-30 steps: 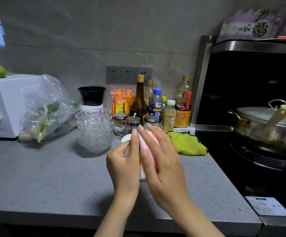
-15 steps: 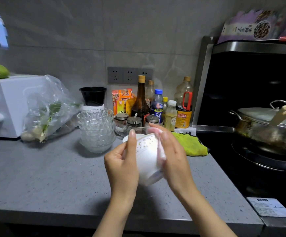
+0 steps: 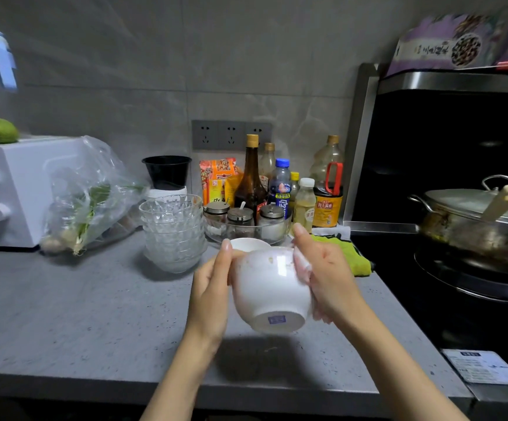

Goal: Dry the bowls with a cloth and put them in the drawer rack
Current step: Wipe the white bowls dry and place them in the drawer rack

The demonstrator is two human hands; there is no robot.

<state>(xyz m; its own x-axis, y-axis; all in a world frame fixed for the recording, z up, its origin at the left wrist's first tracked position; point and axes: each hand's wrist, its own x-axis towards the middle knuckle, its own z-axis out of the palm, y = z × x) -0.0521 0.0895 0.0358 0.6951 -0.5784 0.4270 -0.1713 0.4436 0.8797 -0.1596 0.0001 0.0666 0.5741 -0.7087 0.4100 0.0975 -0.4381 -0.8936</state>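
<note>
One white bowl [image 3: 272, 287] is in hand and mid-wipe — held in the air over the bench [image 3: 79, 314], tipped so its foot ring and blue mark face the camera. Left hand [image 3: 213, 287] has its grip wrapped on the bowl's left side, thumb up by the rim. Right hand [image 3: 331, 278] cups the right side with a pale cloth [image 3: 302, 264] caught between palm and bowl wall; grip closed on the cloth, pressing it to the bowl. Specks or droplets show near the rim, can't tell which, so drying of this one looks unfinished. Just behind it a second white bowl [image 3: 248, 244] sits on the bench, only its rim showing; dry or wet — can't tell. A stack of glass bowls [image 3: 172, 235] stands to the left on the bench, well clear of both hands. Green rag [image 3: 352, 256] lies by the stove edge, not in use. Drawer rack is not in view, so nothing can be confirmed as put away. Judgement: early to middle of the task. Left to do: finish wiping this bowl, carry it to the rack, then likely the other white bowl and the glass stack, each dried and racked.
</note>
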